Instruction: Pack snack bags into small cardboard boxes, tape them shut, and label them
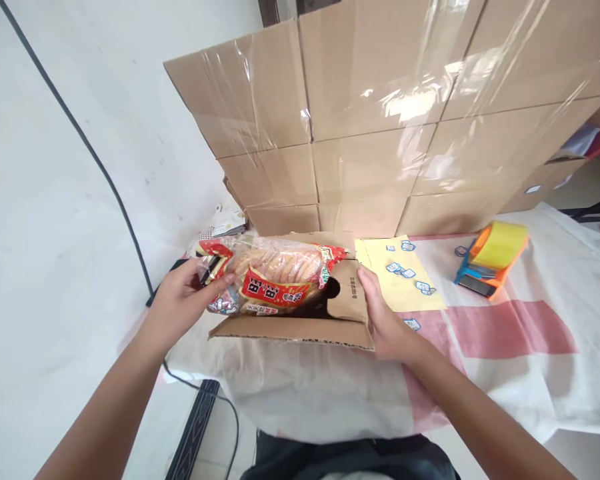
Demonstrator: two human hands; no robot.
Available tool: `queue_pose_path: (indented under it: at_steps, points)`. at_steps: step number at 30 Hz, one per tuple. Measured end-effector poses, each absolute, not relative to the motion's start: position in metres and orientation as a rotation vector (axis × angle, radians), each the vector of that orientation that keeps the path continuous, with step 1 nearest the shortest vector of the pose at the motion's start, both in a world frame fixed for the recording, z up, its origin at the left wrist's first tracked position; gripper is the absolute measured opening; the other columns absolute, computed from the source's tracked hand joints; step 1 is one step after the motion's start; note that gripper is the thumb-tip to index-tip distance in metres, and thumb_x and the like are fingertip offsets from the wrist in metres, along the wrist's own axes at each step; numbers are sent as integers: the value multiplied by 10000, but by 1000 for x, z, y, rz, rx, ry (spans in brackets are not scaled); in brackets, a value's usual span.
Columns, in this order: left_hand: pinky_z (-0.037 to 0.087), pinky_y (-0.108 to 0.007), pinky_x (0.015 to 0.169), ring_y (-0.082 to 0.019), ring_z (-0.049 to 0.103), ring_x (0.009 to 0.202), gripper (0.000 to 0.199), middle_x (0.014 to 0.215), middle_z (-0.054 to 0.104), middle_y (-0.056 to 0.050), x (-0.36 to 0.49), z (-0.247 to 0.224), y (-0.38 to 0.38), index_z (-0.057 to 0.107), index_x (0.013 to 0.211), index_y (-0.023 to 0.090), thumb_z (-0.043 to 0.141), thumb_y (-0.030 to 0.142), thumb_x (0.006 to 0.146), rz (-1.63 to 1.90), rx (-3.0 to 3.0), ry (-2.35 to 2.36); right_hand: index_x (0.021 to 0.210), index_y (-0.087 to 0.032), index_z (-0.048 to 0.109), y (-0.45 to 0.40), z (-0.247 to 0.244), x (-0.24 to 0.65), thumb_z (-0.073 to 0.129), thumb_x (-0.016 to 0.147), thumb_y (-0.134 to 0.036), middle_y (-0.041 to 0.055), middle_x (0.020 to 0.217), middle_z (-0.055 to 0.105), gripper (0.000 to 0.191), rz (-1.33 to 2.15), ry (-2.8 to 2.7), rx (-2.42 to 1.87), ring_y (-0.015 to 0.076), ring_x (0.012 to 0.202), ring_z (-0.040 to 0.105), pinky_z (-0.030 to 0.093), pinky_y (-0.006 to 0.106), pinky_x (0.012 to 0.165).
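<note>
My left hand point(193, 293) is closed on the left end of a clear and red snack bag point(280, 267) with pale, sliced-looking food inside. The bag lies over the opening of a small cardboard box point(293, 330), tilted with its left end raised. On the right, my right hand point(385, 320) grips the side of that box, thumb along its upper edge. A flap point(350, 293) with a round cut-out stands beside the bag's right end. The bag hides most of the box's inside.
Taped cardboard cartons point(370, 133) form a wall behind the box. A yellow sheet point(420, 260) with several small stickers lies right of the box, and an orange tape dispenser point(495, 257) stands beyond it. A black cable point(90, 143) runs down the white wall.
</note>
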State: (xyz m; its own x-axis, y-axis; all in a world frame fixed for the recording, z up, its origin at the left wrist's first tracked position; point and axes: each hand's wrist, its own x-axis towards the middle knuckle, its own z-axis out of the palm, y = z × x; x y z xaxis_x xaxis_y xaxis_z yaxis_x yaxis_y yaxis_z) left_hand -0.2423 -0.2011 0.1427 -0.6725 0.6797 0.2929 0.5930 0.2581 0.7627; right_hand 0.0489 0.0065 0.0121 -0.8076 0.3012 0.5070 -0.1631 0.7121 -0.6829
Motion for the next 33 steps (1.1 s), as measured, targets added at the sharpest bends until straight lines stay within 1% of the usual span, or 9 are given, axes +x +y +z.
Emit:
queue_pose_path:
  at_steps: [5, 8, 11, 14, 19, 24, 27, 30, 33]
  points:
    - [561, -274, 679, -179, 656, 764, 395, 884, 729, -19, -240, 125, -204, 690, 932, 204, 857, 451, 673, 1730, 933, 2172, 1583, -377, 294, 10, 41, 55, 421, 997, -531, 41, 1698, 78, 620, 1060, -2185, 17, 341, 1590, 41, 179, 632, 1251]
    - [577, -280, 675, -183, 671, 759, 407, 892, 742, -15, -242, 119, -206, 692, 933, 223, 865, 478, 667, 1804, 854, 2113, 1513, -382, 454, 16, 68, 57, 332, 1021, -502, 17, 1641, 254, 521, 728, -2254, 50, 341, 1519, 170, 127, 633, 1238]
    - [552, -262, 600, -181, 653, 689, 366, 785, 733, -16, -240, 124, -204, 712, 826, 212, 888, 460, 621, 1673, 920, 2176, 1460, -332, 513, 22, 89, 54, 387, 987, -508, 55, 1515, 454, 520, 490, -2334, 148, 353, 1390, 310, 230, 614, 1170]
    - [585, -304, 634, -233, 690, 722, 344, 728, 734, -46, -232, 133, -201, 741, 752, 194, 910, 431, 568, 1484, 980, 2194, 1186, -272, 615, 24, 92, 48, 550, 910, -490, 84, 1329, 555, 358, 445, -2320, 184, 333, 1238, 388, 364, 537, 1048]
    - [632, -386, 739, -279, 722, 808, 276, 841, 760, -65, -225, 140, -187, 754, 846, 240, 854, 413, 655, 1273, 1246, 2089, 932, -228, 458, 26, 71, 46, 548, 869, -594, 102, 1118, 450, 383, 694, -1912, -26, 285, 1066, 449, 427, 470, 910]
    - [595, -438, 901, -325, 708, 1022, 224, 1135, 752, -83, -225, 141, -156, 769, 970, 307, 692, 443, 809, 802, 1742, 2162, 863, -219, 425, 33, 58, 51, 563, 871, -462, 107, 1135, 411, 279, 718, -1853, -154, 289, 1104, 460, 437, 428, 849]
    - [431, -659, 1071, -476, 519, 1313, 536, 1443, 602, -95, -234, 148, -149, 729, 1217, 352, 775, 518, 710, 477, 1930, 2508, 878, -222, 423, 35, 58, 52, 557, 871, -315, 108, 1175, 448, 163, 715, -1866, -130, 279, 1108, 495, 443, 431, 865]
    - [408, -722, 1040, -529, 470, 1339, 1160, 1564, 474, -110, -248, 159, -160, 383, 1558, 412, 884, 607, 530, 324, 1912, 2648, 880, -225, 428, 35, 59, 52, 530, 874, -246, 102, 1160, 476, 105, 709, -1856, -156, 270, 1091, 519, 447, 440, 882]
    - [485, -551, 1037, -399, 569, 1299, 889, 1560, 491, -30, -250, 165, -175, 360, 1541, 504, 757, 580, 750, 408, 2098, 2392, 871, -223, 440, 36, 58, 51, 536, 878, -265, 97, 1136, 491, 105, 728, -1836, -207, 267, 1080, 529, 449, 441, 892]
